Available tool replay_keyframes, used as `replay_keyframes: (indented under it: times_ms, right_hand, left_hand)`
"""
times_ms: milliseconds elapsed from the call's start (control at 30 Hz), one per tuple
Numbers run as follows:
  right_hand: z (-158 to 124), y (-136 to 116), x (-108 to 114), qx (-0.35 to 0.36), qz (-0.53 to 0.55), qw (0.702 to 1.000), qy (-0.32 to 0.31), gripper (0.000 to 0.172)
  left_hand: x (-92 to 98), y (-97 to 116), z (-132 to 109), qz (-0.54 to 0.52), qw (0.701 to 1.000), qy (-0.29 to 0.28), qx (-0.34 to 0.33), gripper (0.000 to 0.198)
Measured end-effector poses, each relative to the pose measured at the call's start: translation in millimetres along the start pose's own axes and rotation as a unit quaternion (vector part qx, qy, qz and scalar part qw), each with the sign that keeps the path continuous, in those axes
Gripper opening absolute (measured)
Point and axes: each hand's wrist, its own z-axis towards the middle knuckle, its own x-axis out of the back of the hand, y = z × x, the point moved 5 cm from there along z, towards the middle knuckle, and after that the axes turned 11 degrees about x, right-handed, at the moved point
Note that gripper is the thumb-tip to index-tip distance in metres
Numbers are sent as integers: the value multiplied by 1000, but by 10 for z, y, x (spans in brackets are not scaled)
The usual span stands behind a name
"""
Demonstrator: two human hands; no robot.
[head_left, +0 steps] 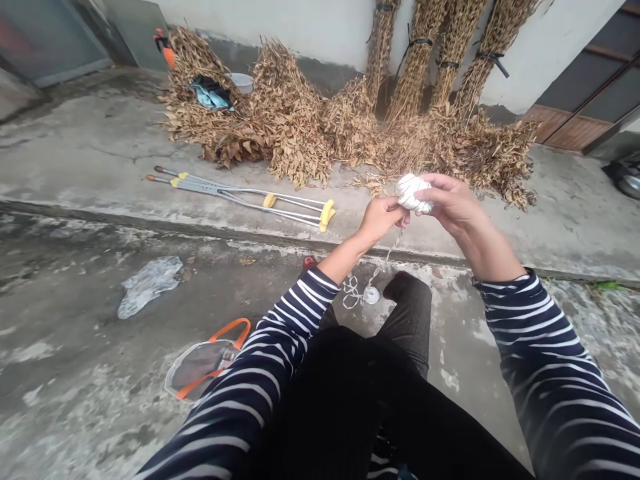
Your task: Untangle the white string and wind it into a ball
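A white ball of cord (413, 193) with thin dark lines across it is held out in front of me. My right hand (450, 203) grips it from the right with thumb and fingers. At its lower left, my left hand (383, 219) is closed in a pinch against the ball, seemingly on the cord. From there a twisted strand (394, 245) hangs down to the ground. Loose loops of cord (352, 293) and a small white coil (371, 295) lie between my feet.
A pair of crutches (240, 193) lies on the raised concrete ledge. Dried plant bundles (295, 120) line the wall, several of them upright and tied. A plastic bag (150, 287) and an orange-handled bag (200, 367) are on the ground at left.
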Motion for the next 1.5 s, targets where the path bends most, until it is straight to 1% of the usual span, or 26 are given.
replay_keyframes:
  times_ms: [67, 133, 200, 267, 367, 500, 600, 667, 733, 800, 867, 967, 1033, 1100, 1167, 1233, 1300, 1400, 1500]
  right_hand:
    - [2, 3, 34, -6, 10, 1000, 5, 29]
    - [10, 21, 82, -16, 30, 999, 16, 30]
    - [17, 50, 126, -26, 51, 998, 25, 32]
    - [19, 85, 145, -35, 65, 997, 21, 33]
    - [8, 137, 137, -47, 81, 996, 7, 32]
    - [-10, 190, 136, -57, 83, 995, 4, 32]
    - [-14, 205, 172, -55, 98, 994, 8, 32]
    - [-16, 206, 209, -51, 115, 992, 14, 31]
    - [-20, 207, 240, -49, 124, 991, 16, 32]
    - [-26, 210, 251, -48, 125, 991, 12, 32]
    - [-33, 216, 243, -51, 123, 991, 8, 30]
    - [-42, 215, 224, -53, 120, 991, 19, 26]
    - [-44, 201, 214, -54, 123, 990, 33, 24]
    - [-45, 181, 213, -55, 127, 989, 52, 22]
    - [-42, 154, 214, -53, 123, 989, 67, 24]
    - [-37, 123, 206, -45, 108, 991, 69, 28]
    - [-28, 92, 183, -31, 81, 994, 61, 32]
    - [-6, 56, 149, 4, 26, 998, 59, 36]
    - [27, 16, 122, 84, -54, 993, 70, 39]
  left_hand:
    - [26, 20, -26, -7, 1000, -19, 10, 17]
    - [67, 13, -48, -24, 998, -34, 37, 16]
    - [102, -17, -64, -51, 995, -53, 70, 23]
    - [126, -49, -73, -85, 989, -72, 96, 32]
    - [130, -75, -82, -102, 984, -95, 115, 40]
    - [104, -70, -116, -54, 988, -90, 117, 41]
    - [91, -71, -158, -26, 988, -86, 127, 38]
    - [86, -84, -184, -34, 984, -105, 142, 37]
    - [90, -100, -201, -53, 978, -126, 158, 41]
    - [100, -117, -206, -56, 976, -132, 165, 46]
    - [104, -130, -202, -23, 980, -121, 156, 52]
    - [77, -142, -207, 84, 985, -91, 120, 63]
    - [42, -140, -222, 160, 980, -78, 88, 56]
    - [4, -131, -240, 210, 973, -79, 57, 43]
    - [-6, -122, -247, 218, 972, -80, 39, 33]
    - [21, -123, -237, 176, 981, -76, 38, 28]
    - [65, -146, -220, 112, 989, -76, 53, 24]
    - [131, -231, -204, 50, 990, -76, 106, 19]
    - [181, -342, -214, 35, 983, -63, 167, 20]
